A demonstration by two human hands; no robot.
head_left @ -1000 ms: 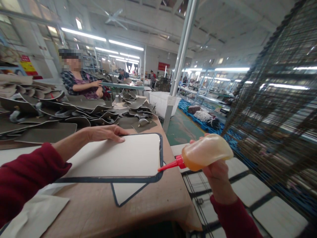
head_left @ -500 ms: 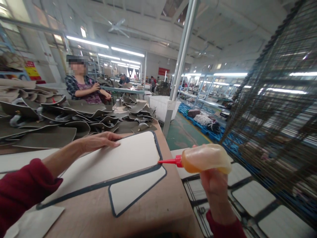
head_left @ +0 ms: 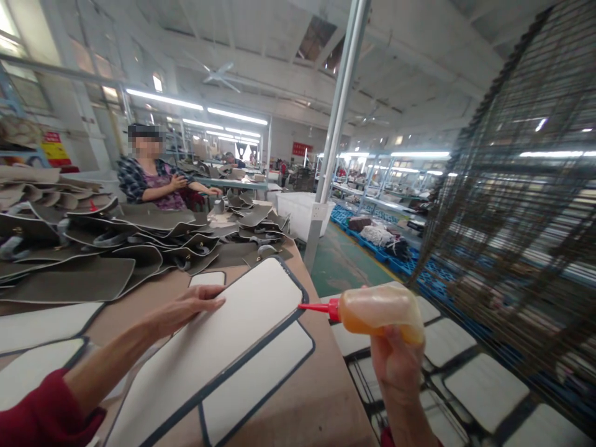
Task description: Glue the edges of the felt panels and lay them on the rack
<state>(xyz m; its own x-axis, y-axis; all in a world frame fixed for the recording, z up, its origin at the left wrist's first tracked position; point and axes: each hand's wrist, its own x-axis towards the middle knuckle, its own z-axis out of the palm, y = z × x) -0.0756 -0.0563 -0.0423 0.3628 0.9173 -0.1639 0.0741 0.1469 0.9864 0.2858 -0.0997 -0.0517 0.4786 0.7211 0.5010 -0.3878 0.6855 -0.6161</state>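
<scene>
While pinching the white panel (head_left: 228, 338) by its far edge with the left grip (head_left: 186, 307), clasping the bottle (head_left: 377, 310) in the curled right grip (head_left: 395, 363), with red nozzle (head_left: 319, 307) at the panel's corner, between both grips.

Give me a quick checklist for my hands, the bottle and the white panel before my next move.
1. Left hand holding the white panel by its far edge: ok.
2. Right hand gripping the bottle: ok.
3. Liquid in the bottle: ok, amber liquid shows.
4. Red nozzle pointed at the panel's right corner: ok.
5. Nozzle tip actually touching: cannot tell.
6. Panel clear of the smaller panel: not ok, it overlaps it.
</scene>
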